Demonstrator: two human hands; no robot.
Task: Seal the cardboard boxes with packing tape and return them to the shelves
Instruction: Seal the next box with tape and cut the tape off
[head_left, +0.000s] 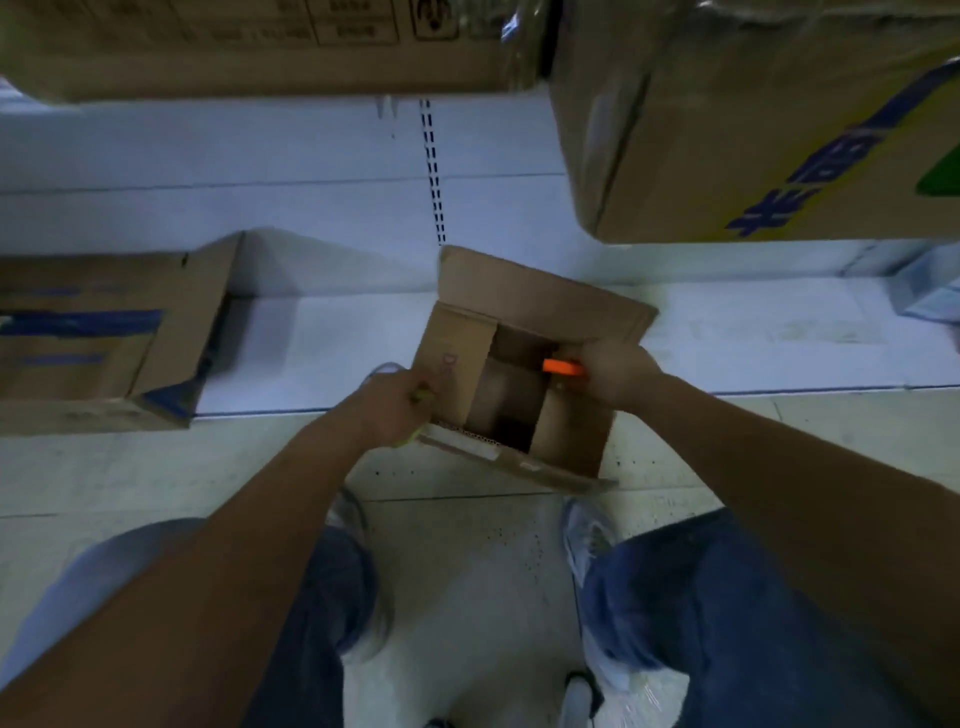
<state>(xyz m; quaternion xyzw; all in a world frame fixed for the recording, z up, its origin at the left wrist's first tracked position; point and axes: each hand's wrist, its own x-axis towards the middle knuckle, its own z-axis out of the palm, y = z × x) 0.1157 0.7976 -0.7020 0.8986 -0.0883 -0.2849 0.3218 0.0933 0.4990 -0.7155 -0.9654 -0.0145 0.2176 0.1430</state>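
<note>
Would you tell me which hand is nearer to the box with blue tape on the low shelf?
Left. The left hand grips the open box's left side, toward the blue-taped box; the right hand is on its far side.

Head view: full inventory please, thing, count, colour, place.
Small open brown cardboard box: 1, brown, on the floor at the shelf edge, flaps up.
Orange-handled tool: 1, orange, in the right hand, over the box opening.
Cardboard box with blue tape: 1, brown, lower shelf, left.
Large cardboard boxes: 2, brown, upper shelf, one left, one right with blue print.
White shelf: 1, white, behind the box.
Pale tiled floor: 1, pale.
Left hand: 1, grips the box's left flap.
Right hand: 1, holds the tool.
</note>
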